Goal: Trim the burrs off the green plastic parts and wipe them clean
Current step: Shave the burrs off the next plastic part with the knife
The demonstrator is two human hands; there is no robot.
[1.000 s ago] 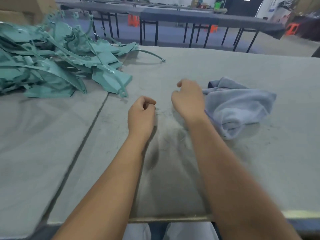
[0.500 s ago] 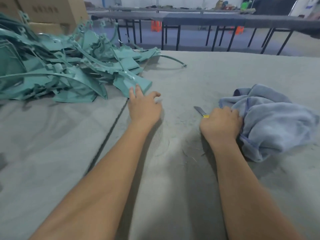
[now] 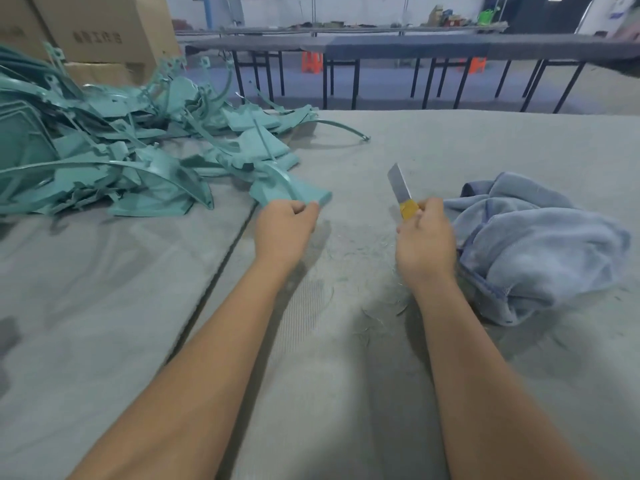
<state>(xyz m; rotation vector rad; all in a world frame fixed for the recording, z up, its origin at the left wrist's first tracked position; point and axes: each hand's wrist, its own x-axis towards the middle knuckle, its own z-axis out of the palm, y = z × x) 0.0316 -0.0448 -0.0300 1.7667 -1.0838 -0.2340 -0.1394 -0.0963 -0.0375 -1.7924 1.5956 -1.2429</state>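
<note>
Head view: left hand fingers pinch a flat green plastic part; right hand grips a yellow-handled steel blade.

grey table | green parts pile | blue cloth | shavings

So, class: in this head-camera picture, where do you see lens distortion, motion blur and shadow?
Head view: the far dark table rails bow, a wide-angle effect; the right hand gripping the yellow-handled knife is slightly smeared; soft forearm shadows fall on the grey felt tabletop; no harsh glare.
</note>
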